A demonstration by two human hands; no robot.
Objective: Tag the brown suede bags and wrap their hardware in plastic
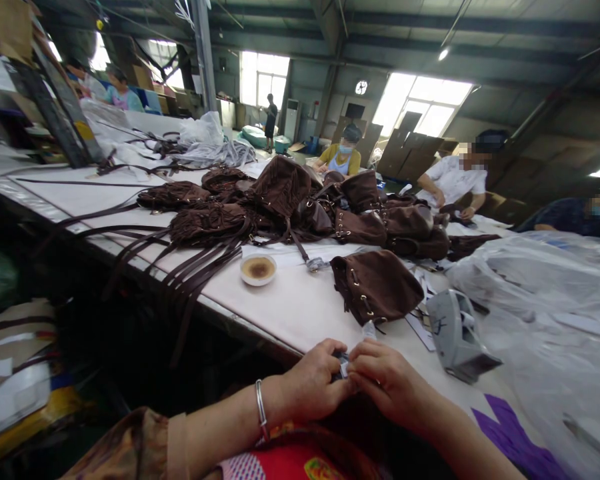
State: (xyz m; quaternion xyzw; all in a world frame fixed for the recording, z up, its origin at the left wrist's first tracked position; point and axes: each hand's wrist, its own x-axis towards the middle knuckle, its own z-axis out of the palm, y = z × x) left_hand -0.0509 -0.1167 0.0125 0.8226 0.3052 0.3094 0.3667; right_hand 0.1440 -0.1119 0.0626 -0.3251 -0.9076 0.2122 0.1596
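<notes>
At the table's near edge, my left hand [319, 379] and my right hand [387, 377] meet, fingers closed. Between them they pinch a small grey piece partly wrapped in clear plastic [341, 365]; my fingers hide most of it, so its kind cannot be made out. Just beyond stands a dark brown drawstring bag [377, 285] with metal eyelets. To its right is a grey tape dispenser [457, 333]. A white bowl [259, 270] with something tan and dark brown in it sits further left.
Brown fringed bags [283, 187] are heaped across the white table [275, 310], straps hanging over its edge. Clear plastic sheeting [535, 280] and a purple piece [515, 437] lie on the right. Co-workers sit across the table, one in a white shirt [453, 177].
</notes>
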